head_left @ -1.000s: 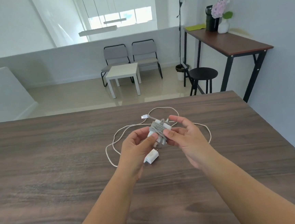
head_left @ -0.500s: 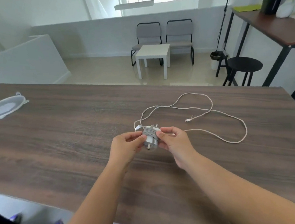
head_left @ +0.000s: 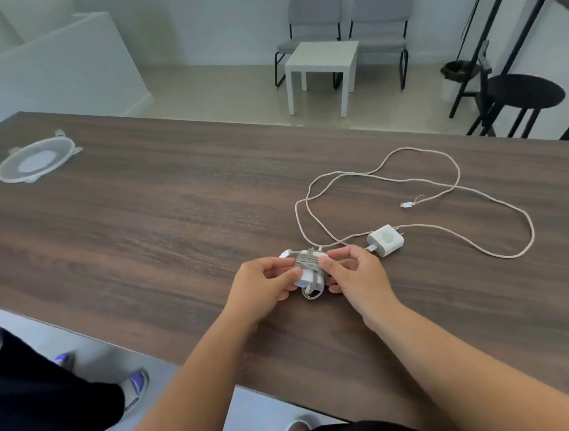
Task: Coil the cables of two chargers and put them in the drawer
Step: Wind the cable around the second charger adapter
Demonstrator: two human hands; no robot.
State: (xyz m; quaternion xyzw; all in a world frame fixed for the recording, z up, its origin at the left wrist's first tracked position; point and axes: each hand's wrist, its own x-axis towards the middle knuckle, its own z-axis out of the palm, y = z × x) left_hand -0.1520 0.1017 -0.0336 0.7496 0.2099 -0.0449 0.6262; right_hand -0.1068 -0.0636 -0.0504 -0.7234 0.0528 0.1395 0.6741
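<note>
A white charger wrapped in its grey cable (head_left: pixel 310 268) is held between both hands just above the dark wooden table (head_left: pixel 160 226). My left hand (head_left: pixel 265 285) pinches its left side and my right hand (head_left: pixel 353 274) pinches its right side. The cable's plug tip sticks out at the upper left of the bundle. A second white charger (head_left: pixel 385 239) lies on the table just right of my right hand. Its long pale cable (head_left: pixel 459 179) sprawls in loose loops toward the far right. No drawer is in view.
A clear round plastic lid (head_left: pixel 36 161) lies at the table's far left. Another person's legs and a blue shoe (head_left: pixel 136 383) stand by the near left edge. Beyond the table are a small white table (head_left: pixel 322 57), two grey chairs and a black stool (head_left: pixel 524 96).
The view has swung left and down, so the lid and the near table edge now show. Both hands still hold the wrapped charger, now left of the second charger.
</note>
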